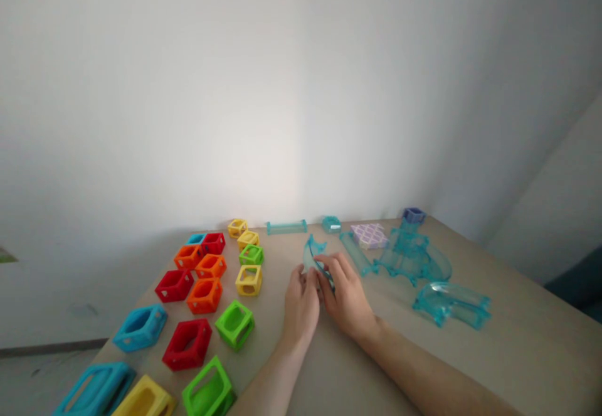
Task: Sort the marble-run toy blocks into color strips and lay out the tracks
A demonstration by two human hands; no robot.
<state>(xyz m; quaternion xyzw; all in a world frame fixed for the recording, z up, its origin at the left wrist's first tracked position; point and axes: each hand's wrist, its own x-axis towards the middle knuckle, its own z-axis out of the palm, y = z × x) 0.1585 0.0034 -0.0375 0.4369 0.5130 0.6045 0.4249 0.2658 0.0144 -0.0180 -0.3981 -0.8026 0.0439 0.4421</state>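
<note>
Near the middle of the table, my left hand [301,303] and my right hand [347,293] come together around a clear teal plastic track piece [310,250]. Its curved end sticks up beyond my fingers, while the lower part is hidden by them. Both hands are closed on it, the right thumb and fingers pinching its right edge. A yellow cube frame [249,280] stands to the left of my left hand. To the right of my right hand lies a long, straight teal track piece [358,254].
Several red, orange, green, yellow and blue frames, among them a red frame [188,344], cover the table's left side. On the right are a pile of teal track pieces [409,256], a curved teal piece [452,303], and a purple patterned block [370,235]. A wall [301,102] rises behind.
</note>
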